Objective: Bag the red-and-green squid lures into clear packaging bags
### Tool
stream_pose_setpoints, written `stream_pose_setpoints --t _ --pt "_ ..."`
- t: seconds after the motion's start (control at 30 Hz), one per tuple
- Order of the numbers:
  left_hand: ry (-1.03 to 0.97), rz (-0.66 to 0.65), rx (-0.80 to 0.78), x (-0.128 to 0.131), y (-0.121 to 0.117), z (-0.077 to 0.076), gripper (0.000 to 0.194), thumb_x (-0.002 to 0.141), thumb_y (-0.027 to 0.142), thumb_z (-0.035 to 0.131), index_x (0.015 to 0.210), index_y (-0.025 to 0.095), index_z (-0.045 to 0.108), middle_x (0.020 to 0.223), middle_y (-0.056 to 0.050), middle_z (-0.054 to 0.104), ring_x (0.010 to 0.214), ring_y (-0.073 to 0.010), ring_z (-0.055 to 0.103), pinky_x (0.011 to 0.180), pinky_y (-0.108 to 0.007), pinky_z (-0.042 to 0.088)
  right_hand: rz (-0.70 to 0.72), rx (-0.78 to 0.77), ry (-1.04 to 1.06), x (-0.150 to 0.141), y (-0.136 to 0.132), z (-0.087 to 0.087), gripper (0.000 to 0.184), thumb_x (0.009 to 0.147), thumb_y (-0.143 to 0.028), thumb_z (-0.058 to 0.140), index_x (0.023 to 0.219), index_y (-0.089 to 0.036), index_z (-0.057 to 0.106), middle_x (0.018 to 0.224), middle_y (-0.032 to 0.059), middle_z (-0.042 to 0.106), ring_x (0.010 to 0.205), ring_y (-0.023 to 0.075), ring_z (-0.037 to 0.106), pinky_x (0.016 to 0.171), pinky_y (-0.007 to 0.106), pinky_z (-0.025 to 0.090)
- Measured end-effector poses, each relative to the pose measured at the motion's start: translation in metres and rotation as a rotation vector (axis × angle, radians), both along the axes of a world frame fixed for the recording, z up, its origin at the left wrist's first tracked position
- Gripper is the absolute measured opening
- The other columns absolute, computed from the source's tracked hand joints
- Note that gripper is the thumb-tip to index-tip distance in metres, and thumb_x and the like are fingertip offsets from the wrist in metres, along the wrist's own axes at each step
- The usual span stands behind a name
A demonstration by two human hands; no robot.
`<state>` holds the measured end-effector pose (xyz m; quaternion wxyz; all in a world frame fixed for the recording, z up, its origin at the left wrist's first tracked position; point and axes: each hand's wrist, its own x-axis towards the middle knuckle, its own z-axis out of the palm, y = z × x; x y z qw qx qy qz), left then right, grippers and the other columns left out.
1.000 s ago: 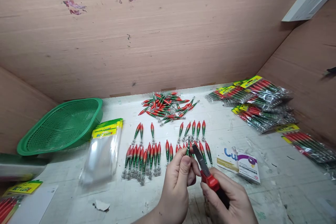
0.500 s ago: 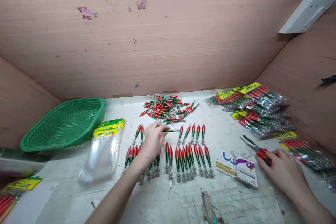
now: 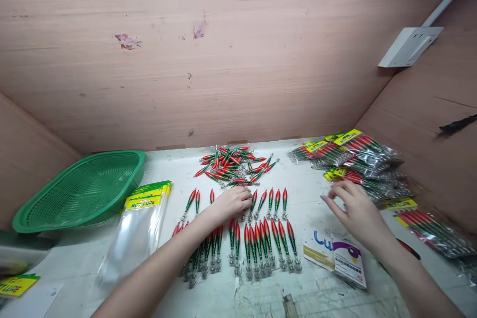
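My left hand [image 3: 234,203] is over the upper row of squid lures, fingers bent together and pointing down. A hook end shows just under its fingertips; the rest of that lure is hidden by the hand. Red-and-green lures [image 3: 277,202] stand side by side to its right. Below them lies a longer row of similar lures [image 3: 258,248], partly covered by my left forearm. My right hand [image 3: 352,206] hovers open with fingers apart, holding nothing, near the packed lures. Under my right wrist shows part of the red-and-black handle [image 3: 409,249] of a scissors-like tool.
A loose heap of lures [image 3: 233,165] lies at the back. Filled packets [image 3: 367,151] are piled at the right. Clear header bags [image 3: 136,231] and a green basket [image 3: 80,191] sit left. Cards [image 3: 348,263] lie at front right. A socket box [image 3: 410,47] juts from the wall.
My right hand has let go of the red-handled tool and moved up and left, opening. My left hand has shifted slightly right and down over the upper row, turning its lure. The view has tilted up.
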<state>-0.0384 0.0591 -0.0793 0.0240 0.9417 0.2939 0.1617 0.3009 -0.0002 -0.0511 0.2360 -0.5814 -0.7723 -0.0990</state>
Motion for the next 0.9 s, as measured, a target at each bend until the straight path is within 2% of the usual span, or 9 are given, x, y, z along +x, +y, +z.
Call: stream_pose_setpoints --t 0.07,0.17,0.27,0.37,0.53,0.67,0.8,0.9 --pt "-0.051 0.099 0.025 -0.004 0.003 0.002 0.016 0.088 0.014 0.052 0.084 0.020 0.066 0.090 -0.006 0.066 0.086 -0.0177 0.058 0.077 -0.032 0.047 0.070 -0.110 -0.066 -0.025 0.029 0.007 0.024 0.092 -0.035 0.046 0.077 -0.020 0.057 0.090 0.0086 0.061 0.086 0.0223 0.056 0.078 0.036 0.045" --pt "-0.129 0.275 0.051 -0.009 0.012 0.009 0.024 0.090 0.010 0.043 0.092 0.016 0.066 0.093 -0.010 0.064 0.088 -0.0215 0.056 0.074 -0.037 0.047 0.109 -0.200 -0.135 -0.056 0.078 0.003 0.015 0.091 -0.024 0.049 0.085 -0.019 0.062 0.093 0.0065 0.063 0.092 0.0191 0.057 0.078 0.032 0.047" --pt "-0.151 0.369 0.035 -0.004 0.023 0.018 0.021 0.086 0.009 0.048 0.090 0.017 0.066 0.090 -0.009 0.062 0.088 -0.0222 0.054 0.074 -0.037 0.048 0.144 -0.286 -0.217 -0.078 0.120 -0.005 0.016 0.092 -0.028 0.053 0.100 -0.017 0.062 0.104 0.0058 0.063 0.096 0.0177 0.059 0.081 0.035 0.050" --pt "-0.125 0.405 -0.012 0.009 0.030 0.028 0.020 0.084 0.009 0.051 0.090 0.019 0.067 0.091 -0.008 0.063 0.090 -0.0224 0.054 0.075 -0.037 0.048 0.220 -0.349 -0.288 -0.088 0.142 -0.008 0.025 0.092 -0.033 0.055 0.111 -0.017 0.060 0.115 0.0071 0.061 0.098 0.0177 0.060 0.085 0.039 0.052" --pt "-0.035 0.423 -0.134 0.049 0.049 0.038 0.013 0.088 0.020 0.054 0.095 0.017 0.065 0.101 -0.006 0.064 0.101 -0.0215 0.056 0.087 -0.041 0.048 0.291 -0.417 -0.314 -0.082 0.143 -0.008 0.027 0.092 -0.033 0.055 0.113 -0.017 0.059 0.117 0.0077 0.060 0.101 0.0192 0.060 0.087 0.041 0.051" --pt "-0.007 0.498 -0.256 0.097 0.080 0.037 0.026 0.090 0.033 0.054 0.111 0.018 0.060 0.118 -0.009 0.060 0.103 -0.0207 0.059 0.089 -0.043 0.049 0.235 -0.459 -0.211 -0.063 0.130 -0.010 0.025 0.091 -0.034 0.055 0.109 -0.016 0.060 0.113 0.0074 0.061 0.097 0.0179 0.060 0.084 0.039 0.051" --pt "-0.043 0.632 -0.403 0.138 0.107 0.035 0.035 0.089 0.034 0.057 0.118 0.016 0.056 0.120 -0.010 0.058 0.102 -0.0222 0.060 0.086 -0.044 0.051 0.137 -0.450 0.048 -0.038 0.106 -0.011 0.014 0.088 -0.028 0.058 0.090 -0.014 0.061 0.092 0.0043 0.062 0.082 0.0153 0.060 0.076 0.034 0.050" --pt "-0.122 0.703 -0.514 0.153 0.116 0.033 0.036 0.088 0.034 0.057 0.119 0.015 0.055 0.120 -0.011 0.058 0.102 -0.0226 0.060 0.085 -0.044 0.052 0.091 -0.435 0.342 -0.025 0.084 -0.011 0.007 0.077 -0.021 0.061 0.081 -0.016 0.056 0.076 0.0012 0.059 0.064 0.0132 0.055 0.065 0.031 0.047"
